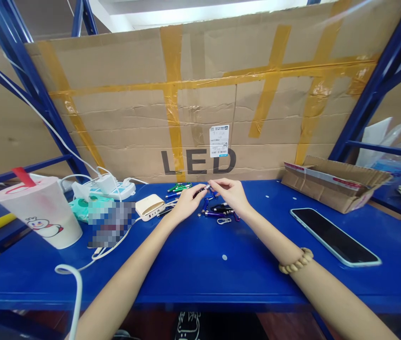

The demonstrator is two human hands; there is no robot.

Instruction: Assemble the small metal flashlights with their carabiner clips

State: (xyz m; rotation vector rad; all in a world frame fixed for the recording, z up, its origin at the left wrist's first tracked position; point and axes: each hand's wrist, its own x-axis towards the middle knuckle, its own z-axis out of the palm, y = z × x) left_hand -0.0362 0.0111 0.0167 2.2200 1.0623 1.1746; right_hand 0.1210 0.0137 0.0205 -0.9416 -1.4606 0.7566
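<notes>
Glossy blue painted-metal bench (193, 278), matt rough cardboard (115, 123) behind
Small pens (216, 213) with shiny metal barrels; frosted plastic cup (40, 217); smooth glossy phone glass (335, 236)

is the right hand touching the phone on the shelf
Apart. The head view shows the right hand among the small pens, with bare blue shelf plainly between it and the phone.

The left hand (188, 203) and right hand (230, 194) together pinch a slim dark metal tube (200, 190) above the blue steel desk (193, 278). More such tubes (216, 211) and a small carabiner clip (224, 221) lie just below, at six o'clock. A smartphone (335, 236) lies at three o'clock, a white power bank (149, 207) and plastic cup (37, 212) at nine.
</notes>
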